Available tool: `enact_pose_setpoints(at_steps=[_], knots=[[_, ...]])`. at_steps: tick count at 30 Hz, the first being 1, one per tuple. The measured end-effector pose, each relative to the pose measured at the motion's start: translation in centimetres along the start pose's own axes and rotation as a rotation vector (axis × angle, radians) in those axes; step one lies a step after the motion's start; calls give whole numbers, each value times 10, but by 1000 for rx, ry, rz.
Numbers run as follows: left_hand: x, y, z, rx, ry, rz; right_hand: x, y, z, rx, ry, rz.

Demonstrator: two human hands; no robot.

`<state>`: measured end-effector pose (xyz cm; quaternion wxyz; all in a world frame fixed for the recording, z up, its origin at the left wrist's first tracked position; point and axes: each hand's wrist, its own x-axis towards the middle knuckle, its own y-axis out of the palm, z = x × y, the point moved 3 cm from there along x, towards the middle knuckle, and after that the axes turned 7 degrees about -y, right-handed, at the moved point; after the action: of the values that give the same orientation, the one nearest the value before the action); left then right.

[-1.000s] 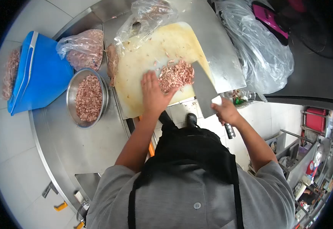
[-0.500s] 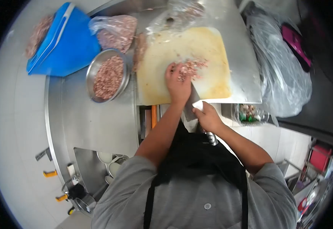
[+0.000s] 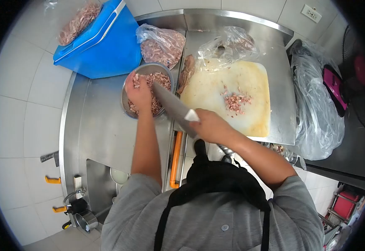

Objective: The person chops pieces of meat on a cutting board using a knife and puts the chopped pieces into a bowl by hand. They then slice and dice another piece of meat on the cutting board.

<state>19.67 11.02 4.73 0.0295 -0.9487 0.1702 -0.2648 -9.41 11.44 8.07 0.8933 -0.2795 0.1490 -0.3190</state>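
My left hand (image 3: 139, 93) is over the left side of a metal bowl (image 3: 125, 100), its fingers curled around some chopped meat (image 3: 137, 81). More chopped meat (image 3: 159, 78) fills the bowl. In my right hand (image 3: 211, 126) is a cleaver (image 3: 173, 101), gripped by its white handle, its broad blade slanting up left so the tip reaches over the bowl's right side. A small heap of chopped meat (image 3: 235, 103) lies on the yellowed cutting board (image 3: 216, 90), right of the bowl. A larger piece of meat (image 3: 186, 73) rests along the board's left edge.
A blue cooler (image 3: 103, 50) stands at the back left with bagged meat (image 3: 80, 23) on top. Another plastic bag of meat (image 3: 163, 48) sits behind the bowl. A crumpled clear bag (image 3: 228, 46) overlaps the board's far edge. Large plastic bags (image 3: 318, 108) lie at the right.
Both my hands have moved left from the board, the left one to the bowl. The cleaver has swung over the bowl's edge. The heap on the board looks smaller, and the view has shifted.
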Motion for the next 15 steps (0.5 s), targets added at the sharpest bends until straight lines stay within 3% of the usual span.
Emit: enact_pose_setpoints(at_steps=[2, 3, 5, 6, 8, 10, 12, 15], knots=[[15, -6, 46, 657, -185, 491, -21, -14, -35, 105, 21, -52], [19, -10, 50, 640, -186, 503, -37, -27, -52, 144, 75, -105], [10, -20, 34, 640, 145, 329, -80, -55, -74, 402, 429, -111], [-3, -12, 18, 613, 134, 360, -105, -58, -95, 517, 500, -222], [-25, 3, -26, 435, 301, 286, -151, -63, -126, 631, 640, -429], [-77, 42, -36, 85, 174, 545, -180, -66, -143, 684, 714, -558], [-129, 77, -44, 148, 202, 812, -193, -61, -162, 773, 771, -674], [-179, 132, -19, 100, 177, 859, -178, -52, -176, 759, 760, -625]])
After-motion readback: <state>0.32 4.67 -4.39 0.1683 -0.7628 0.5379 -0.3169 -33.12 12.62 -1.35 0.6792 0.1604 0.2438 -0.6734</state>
